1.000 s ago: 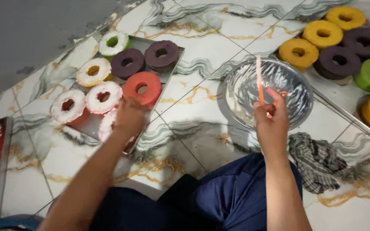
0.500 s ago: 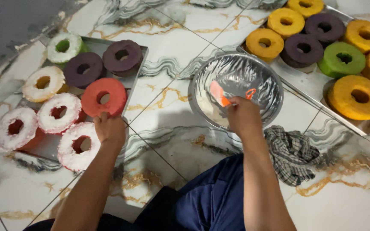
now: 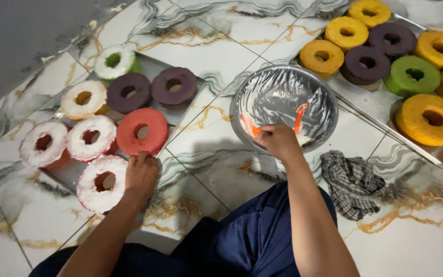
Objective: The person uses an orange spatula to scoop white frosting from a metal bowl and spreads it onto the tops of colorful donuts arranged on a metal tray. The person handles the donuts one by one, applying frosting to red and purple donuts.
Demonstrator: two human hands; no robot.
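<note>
Spatula (image 3: 256, 131) lowered into bowl (image 3: 283, 105) | right hand (image 3: 279, 142) grips it | left hand (image 3: 140, 177) touches tray (image 3: 173, 125)

Glossy metal bowl (image 3: 283, 97), checked cloth (image 3: 352, 182)

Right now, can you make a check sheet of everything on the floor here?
Surface: marbled tile floor.
Job's things: steel bowl smeared white inside; orange spatula; red ring cake on the left tray, some cakes there white-coated.
Clutter: checked cloth; right tray of bare coloured cakes.
Grippers: left hand touches the red ring cake; right hand holds the spatula in the bowl.
Cables: nothing seen.
Surroundings: grey wall.
</note>
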